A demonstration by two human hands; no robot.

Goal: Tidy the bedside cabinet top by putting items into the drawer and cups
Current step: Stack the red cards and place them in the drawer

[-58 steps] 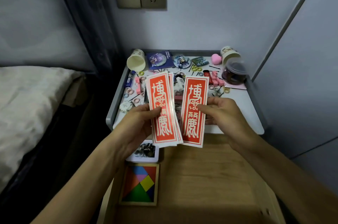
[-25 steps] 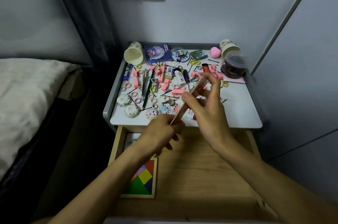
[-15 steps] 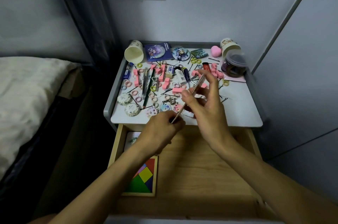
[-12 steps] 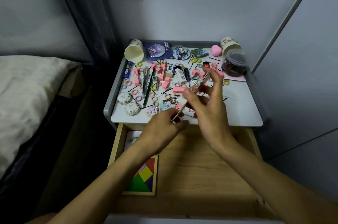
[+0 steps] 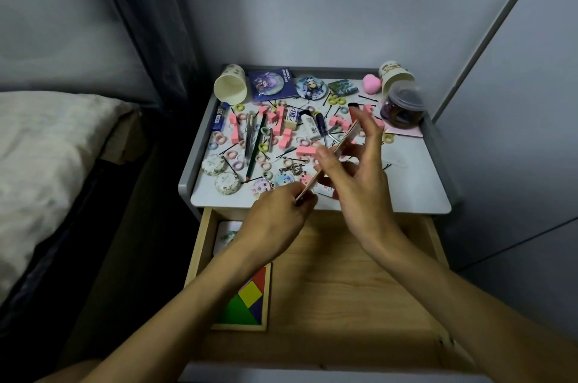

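Cards [image 5: 345, 136], pinched edge-on by left hand [image 5: 278, 220] and right hand [image 5: 359, 185], may slip from so light a fingertip grip, scattering short of the open drawer [image 5: 344, 288].

Pink blocks [image 5: 304, 150], multicoloured tangram [image 5: 247, 301], grey-rimmed cabinet top [image 5: 416, 188].

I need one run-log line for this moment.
left hand: pinches card stack lower end | right hand: pinches upper part | card stack: edge-on over cabinet top | drawer: open, card stack not in yet
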